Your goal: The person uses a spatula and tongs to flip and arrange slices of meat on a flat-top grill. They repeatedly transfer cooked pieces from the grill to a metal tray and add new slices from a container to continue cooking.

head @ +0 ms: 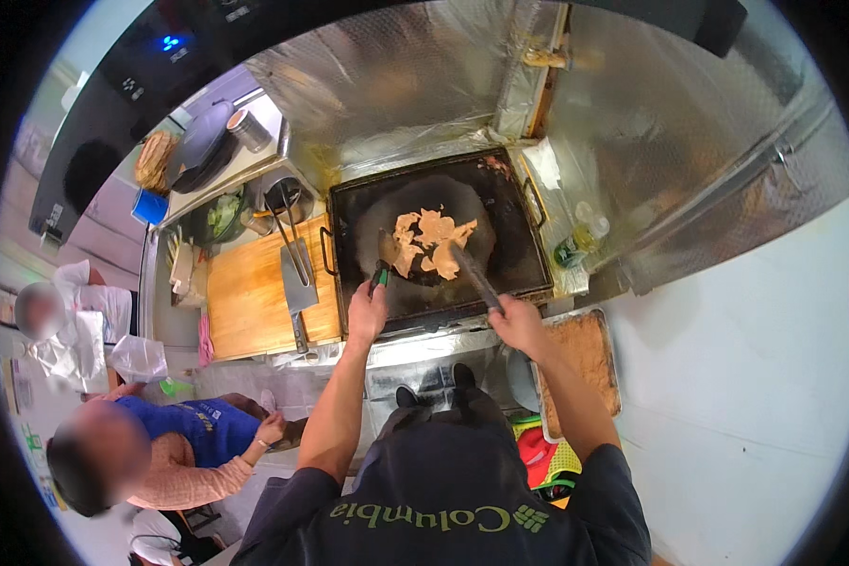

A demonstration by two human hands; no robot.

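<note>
My left hand (368, 311) grips the black-and-green handle of a scraper (380, 276), whose blade lies at the left edge of the food. In my right hand (518, 325) is a long, dark flat tool (475, 274), slanting away to the left. Its far end touches the thin light-brown pieces of food (437, 228), which look like meat. They lie torn and spread in the middle of a square black griddle (410, 189). The griddle's surface is dark and greasy, with a handle at each side.
Left of the griddle, a wooden cutting board (247, 297) bears a cleaver (298, 279) and metal tongs (293, 244). A bowl of lettuce (223, 216) sits behind it. At right are a bottle (573, 247) and a tray of brown crumbs (587, 354). A person in a blue apron (198, 428) is at left.
</note>
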